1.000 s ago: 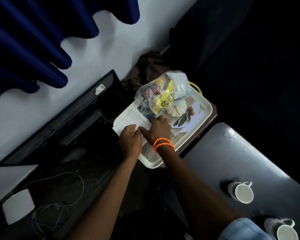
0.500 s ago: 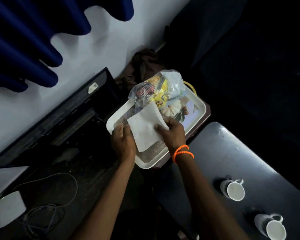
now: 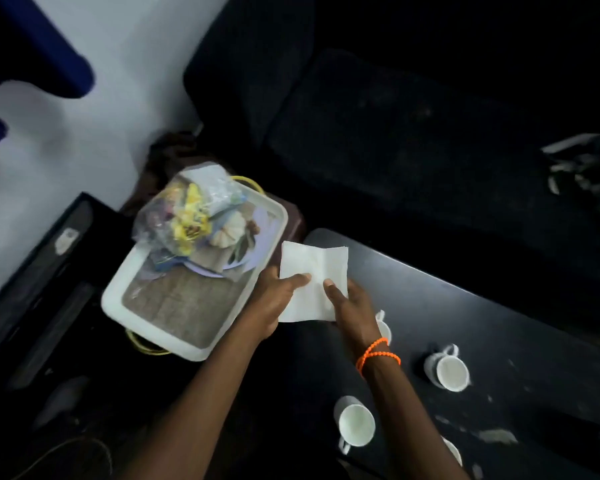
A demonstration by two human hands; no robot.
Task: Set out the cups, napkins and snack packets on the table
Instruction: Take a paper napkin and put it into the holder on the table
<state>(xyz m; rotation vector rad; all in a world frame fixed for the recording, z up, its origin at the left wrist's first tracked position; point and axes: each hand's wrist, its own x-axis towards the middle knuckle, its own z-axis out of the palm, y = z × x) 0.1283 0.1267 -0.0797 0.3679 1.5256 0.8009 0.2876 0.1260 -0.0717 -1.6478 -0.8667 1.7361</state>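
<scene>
A white paper napkin (image 3: 309,271) is held up between both hands, over the near-left end of the dark table (image 3: 499,323). My left hand (image 3: 274,299) grips its left edge and my right hand (image 3: 350,303), with an orange bead bracelet on the wrist, grips its right edge. A clear bag of snack packets (image 3: 184,209) lies at the far end of the white tray (image 3: 118,306), left of the table. White cups stand on the table: one (image 3: 447,370) on the right, one (image 3: 355,424) near me, one (image 3: 383,329) partly hidden behind my right wrist.
The tray sits on a small stand with yellow handles beside the table's left end. A black flat screen (image 3: 49,271) leans against the white wall on the left. A dark sofa (image 3: 395,133) lies beyond the table. Cables lie on the floor at bottom left.
Both hands lifted the napkin off the tray and carried it right, to above the table's left end. The view swung right, so more cups show.
</scene>
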